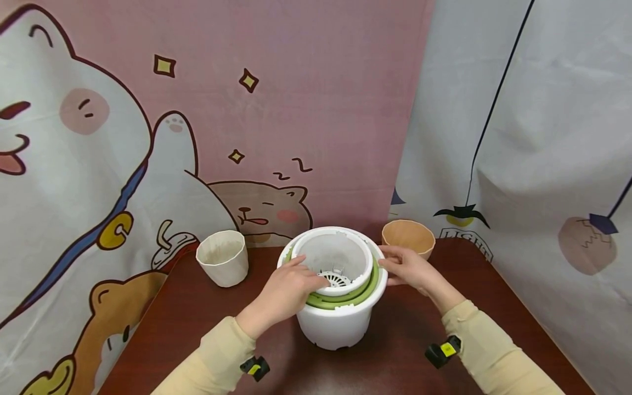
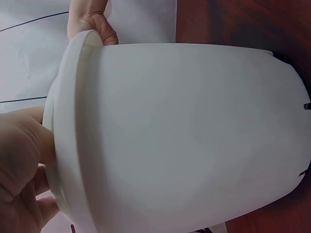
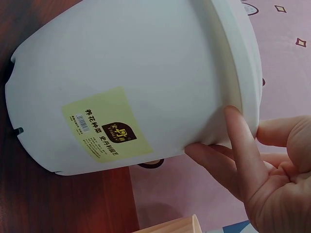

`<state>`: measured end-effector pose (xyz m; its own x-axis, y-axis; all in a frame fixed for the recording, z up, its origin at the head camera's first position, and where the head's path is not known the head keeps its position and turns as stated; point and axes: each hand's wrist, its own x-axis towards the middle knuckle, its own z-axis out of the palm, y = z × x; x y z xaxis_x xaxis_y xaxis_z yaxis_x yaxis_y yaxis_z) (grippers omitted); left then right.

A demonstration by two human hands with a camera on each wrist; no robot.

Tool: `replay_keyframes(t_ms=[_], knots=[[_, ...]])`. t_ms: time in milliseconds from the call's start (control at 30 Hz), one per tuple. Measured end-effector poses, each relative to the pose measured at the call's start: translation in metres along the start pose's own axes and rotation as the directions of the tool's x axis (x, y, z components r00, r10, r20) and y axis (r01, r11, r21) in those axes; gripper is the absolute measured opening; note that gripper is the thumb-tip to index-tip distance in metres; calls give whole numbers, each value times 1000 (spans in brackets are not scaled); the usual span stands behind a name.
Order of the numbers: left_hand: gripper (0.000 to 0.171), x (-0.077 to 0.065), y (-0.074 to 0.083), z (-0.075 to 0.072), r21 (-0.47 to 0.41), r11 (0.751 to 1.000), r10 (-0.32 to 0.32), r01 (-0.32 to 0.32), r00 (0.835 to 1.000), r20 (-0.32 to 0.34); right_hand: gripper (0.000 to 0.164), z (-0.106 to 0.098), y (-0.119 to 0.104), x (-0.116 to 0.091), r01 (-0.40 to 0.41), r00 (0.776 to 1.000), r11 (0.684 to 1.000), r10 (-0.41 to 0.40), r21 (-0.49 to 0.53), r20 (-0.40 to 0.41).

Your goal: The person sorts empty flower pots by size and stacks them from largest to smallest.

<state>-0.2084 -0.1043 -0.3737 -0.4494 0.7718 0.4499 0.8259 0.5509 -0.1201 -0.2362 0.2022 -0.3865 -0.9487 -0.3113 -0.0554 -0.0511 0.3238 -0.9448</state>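
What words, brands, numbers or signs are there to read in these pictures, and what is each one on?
"养花种菜 史丹利园艺": yellow-green label on the white pot.
"®": beside that label's dark logo; its smaller lettering is unclear.
Barcode and fine print on the label: too small to read.
"LIGHT": pale wall cloth.
"Z"-like marks, two: pink wall cloth, above the sleeping cartoon animal.

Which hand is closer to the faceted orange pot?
Right: the right hand is just in front of the faceted orange pot; the left hand is across the big round white pot from it.
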Motion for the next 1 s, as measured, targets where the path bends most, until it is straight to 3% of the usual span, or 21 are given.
replay_keyframes(t_ms=[333,567,1000], knots=[[33,1,-3,-9,-59,998,-10,15,997,83,54,0,2,2,3,1000,1000,-3,16,-1],[29,-3,-7,-16,-220,974,-35,45,998,47,56,-1,0,1,-5,1000,1000,5,4,-6],[32,-12,-16,-29,-269,957,-113,107,994,-7,55,-1,0,0,-7,1000,1000,7,5,-6]])
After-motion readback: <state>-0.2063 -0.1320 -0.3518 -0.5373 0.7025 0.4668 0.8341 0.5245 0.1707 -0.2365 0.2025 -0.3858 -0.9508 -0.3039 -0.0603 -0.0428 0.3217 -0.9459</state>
